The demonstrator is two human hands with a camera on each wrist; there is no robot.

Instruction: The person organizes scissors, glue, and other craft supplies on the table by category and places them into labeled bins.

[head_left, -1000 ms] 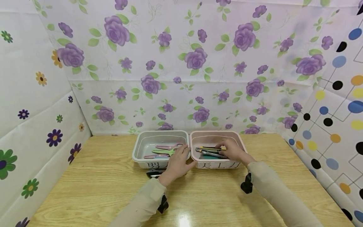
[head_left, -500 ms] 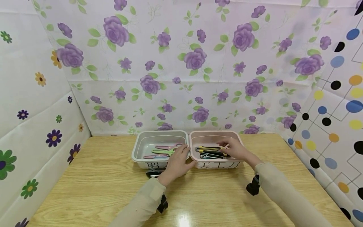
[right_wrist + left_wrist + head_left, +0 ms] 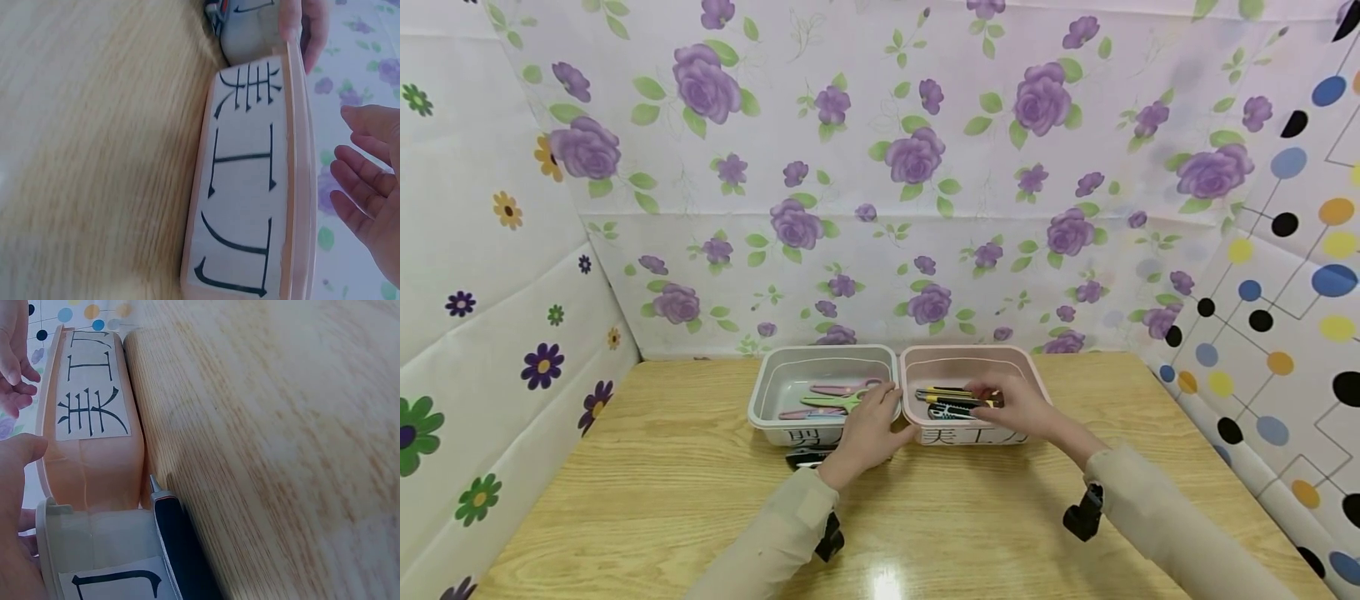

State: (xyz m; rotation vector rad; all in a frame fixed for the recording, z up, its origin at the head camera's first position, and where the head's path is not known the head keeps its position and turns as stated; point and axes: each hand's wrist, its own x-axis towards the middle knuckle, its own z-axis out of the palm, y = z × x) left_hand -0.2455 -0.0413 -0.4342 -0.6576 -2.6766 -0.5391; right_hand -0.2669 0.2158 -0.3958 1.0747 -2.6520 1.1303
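My left hand [image 3: 871, 427] rests across the adjoining rims of a grey-white bin [image 3: 758, 408] and a pink bin [image 3: 1043, 383]. Its thumb lies at the pink bin's front corner, with the fingers over the grey-white bin's inner side. My right hand [image 3: 1018, 407] hovers over the pink bin's right part; the right wrist view [image 3: 375, 181] shows its fingers loosely bent with nothing between them. Beneath it lie several utility knives, yellow-and-black ones [image 3: 942, 398] and a black-and-white one [image 3: 947, 413], partly covered by the fingers. Pink scissors [image 3: 835, 389] and green scissors [image 3: 823, 402] lie in the grey-white bin.
A dark-handled tool with a pointed silver tip [image 3: 178, 534] lies on the wooden table [image 3: 685, 483] against the grey-white bin's front. My left wrist partly covers it in the head view. White labels [image 3: 94, 387] mark the bin fronts. Flowered cloth [image 3: 737, 208] hangs behind.
My right hand has drawn back a little from the knives, lifted, and turned over the pink bin's right part. The teal item seen earlier there no longer shows. My left hand stays in place.
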